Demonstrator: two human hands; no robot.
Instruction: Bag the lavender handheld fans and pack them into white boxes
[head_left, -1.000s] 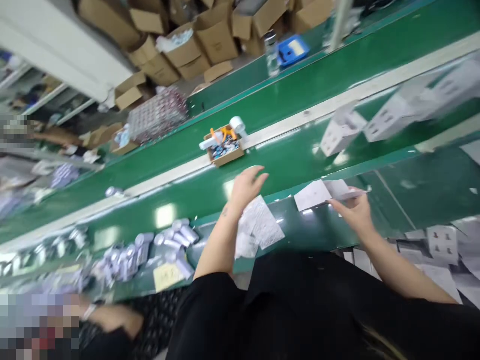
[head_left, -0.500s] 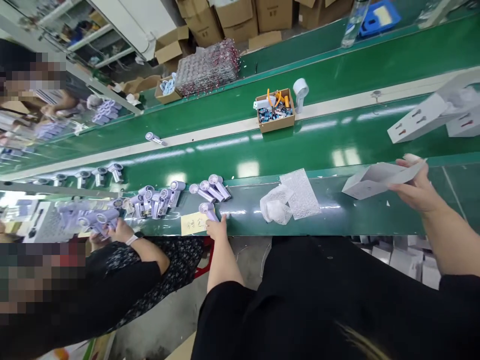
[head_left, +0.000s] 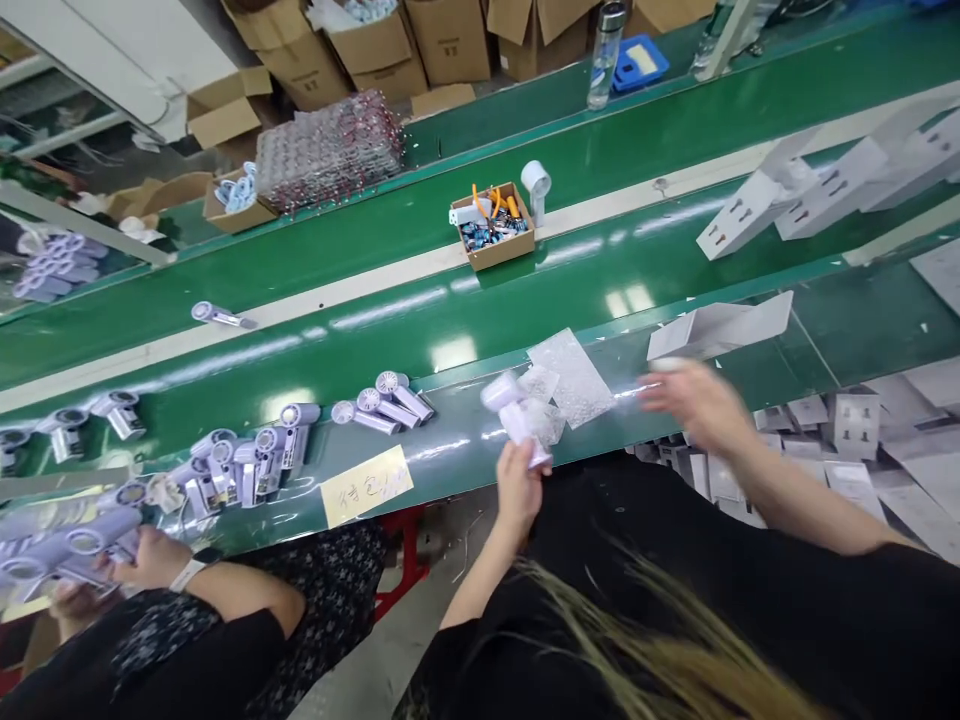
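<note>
My left hand point(head_left: 520, 487) is closed round the handle of a small lilac handheld fan point(head_left: 510, 405), held up over the near edge of the green bench. Just beyond the fan lie clear bubble bags point(head_left: 574, 372). My right hand point(head_left: 694, 400) is blurred by motion, reaching left toward the bags with fingers spread and nothing in them. A folded white carton point(head_left: 720, 328) lies on the bench beyond it, let go. Several more lilac fans point(head_left: 386, 400) lie in a cluster to the left.
A green conveyor belt point(head_left: 450, 300) runs across, carrying a cardboard box of tools point(head_left: 493, 228) and white cartons point(head_left: 817, 195) at right. A yellow paper label point(head_left: 366, 485) lies on the bench. A co-worker's hands point(head_left: 150, 560) handle fans at lower left. Flat cartons point(head_left: 847, 460) pile at right.
My left hand picked a fan from the cluster and brought it right to the bags. My right hand put the white carton down and moved left.
</note>
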